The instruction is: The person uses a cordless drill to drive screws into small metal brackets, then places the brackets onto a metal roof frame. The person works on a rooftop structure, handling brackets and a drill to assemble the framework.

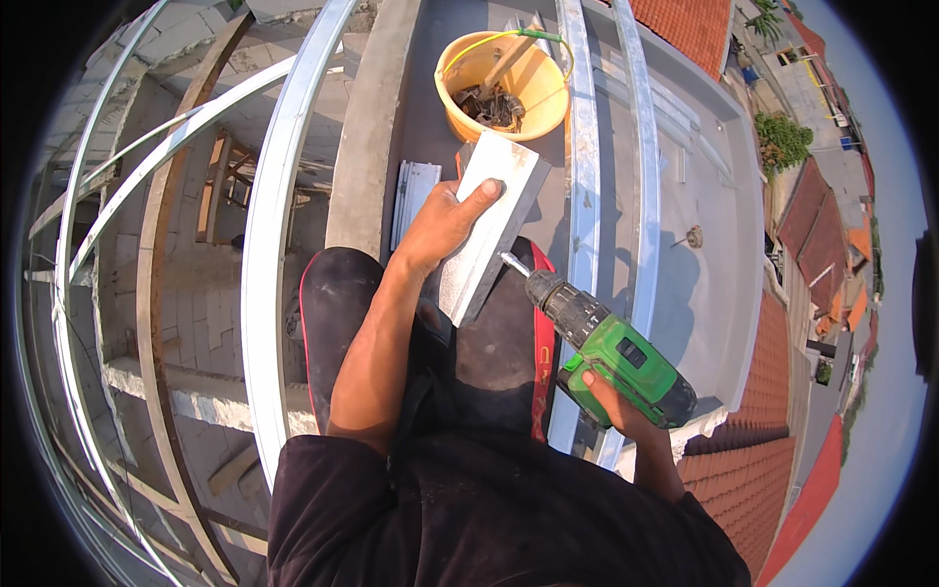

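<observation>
My left hand [445, 223] grips a short, pale metal channel piece [479, 240], with the thumb pressed on its upper face. The piece lies slanted above my knees. In my right hand [616, 403] is a green and black cordless drill [626, 360], held by its grip and pointing up and left. A silver bit [513, 262] sticks out of its chuck, and its tip is at the right edge of the channel piece. Whether the tip touches the metal, I cannot tell. My right fingers are partly hidden behind the drill.
Ahead stands a yellow-orange bucket [543, 103] with a wooden handle and dark small pieces inside. Long metal beams [584, 176] run along my right, and another beam [266, 245] along my left. Left of it lies a drop to unfinished block walls [201, 293]. Tiled roofs [738, 479] lie at right.
</observation>
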Action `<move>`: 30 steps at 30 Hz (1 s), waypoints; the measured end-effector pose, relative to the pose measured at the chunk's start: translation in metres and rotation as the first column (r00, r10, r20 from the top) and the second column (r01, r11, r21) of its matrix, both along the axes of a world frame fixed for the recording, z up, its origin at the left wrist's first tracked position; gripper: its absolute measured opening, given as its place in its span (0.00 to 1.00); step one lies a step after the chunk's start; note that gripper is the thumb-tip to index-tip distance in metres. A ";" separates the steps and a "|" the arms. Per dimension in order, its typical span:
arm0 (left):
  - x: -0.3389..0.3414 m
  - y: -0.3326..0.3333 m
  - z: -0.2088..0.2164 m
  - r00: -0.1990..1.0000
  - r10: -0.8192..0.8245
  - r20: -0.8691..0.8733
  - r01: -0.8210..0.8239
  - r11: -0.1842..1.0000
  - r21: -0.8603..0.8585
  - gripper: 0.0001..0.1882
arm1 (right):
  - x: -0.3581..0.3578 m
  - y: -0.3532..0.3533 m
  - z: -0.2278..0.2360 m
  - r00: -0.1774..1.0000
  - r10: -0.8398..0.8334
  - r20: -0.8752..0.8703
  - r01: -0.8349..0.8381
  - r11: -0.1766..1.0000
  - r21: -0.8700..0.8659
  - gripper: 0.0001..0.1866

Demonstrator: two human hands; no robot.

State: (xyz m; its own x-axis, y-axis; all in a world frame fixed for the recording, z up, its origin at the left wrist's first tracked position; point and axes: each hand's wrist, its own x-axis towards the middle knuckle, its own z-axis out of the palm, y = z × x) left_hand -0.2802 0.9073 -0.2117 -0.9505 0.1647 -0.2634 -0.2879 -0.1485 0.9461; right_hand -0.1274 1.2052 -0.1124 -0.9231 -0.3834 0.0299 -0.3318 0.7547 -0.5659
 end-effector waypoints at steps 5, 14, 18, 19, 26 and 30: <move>0.001 0.000 -0.007 0.999 -0.024 0.022 0.025 0.999 -0.035 0.44 | -0.014 -0.009 0.019 0.987 -0.019 0.162 0.040 0.991 -0.127 0.13; 0.001 0.004 -0.002 0.992 -0.090 0.083 0.090 0.996 0.008 0.46 | -0.014 0.009 0.006 0.992 0.030 0.123 -0.022 0.997 -0.069 0.18; 0.000 0.003 -0.004 0.991 -0.105 0.078 0.105 0.994 0.009 0.46 | -0.011 0.008 0.009 0.961 -0.055 0.271 0.081 0.993 -0.088 0.18; -0.001 0.004 -0.006 0.993 -0.099 0.066 0.098 0.995 0.020 0.46 | -0.011 0.006 0.010 0.968 -0.057 0.243 0.072 0.996 -0.055 0.19; -0.003 0.003 -0.005 0.986 -0.123 0.109 0.122 0.992 0.018 0.46 | -0.010 0.001 0.010 0.966 -0.088 0.244 0.100 0.994 -0.038 0.21; -0.001 0.004 0.006 0.990 -0.097 0.098 0.098 0.995 -0.003 0.45 | -0.014 -0.002 0.012 0.956 -0.085 0.280 0.115 0.989 -0.092 0.18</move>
State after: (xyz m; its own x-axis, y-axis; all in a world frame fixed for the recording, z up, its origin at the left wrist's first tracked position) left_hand -0.2808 0.9110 -0.2058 -0.8996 0.2533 -0.3558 -0.3918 -0.1080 0.9137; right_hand -0.1414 1.2033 -0.1007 -0.9348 -0.2971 -0.1945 -0.0782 0.7065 -0.7034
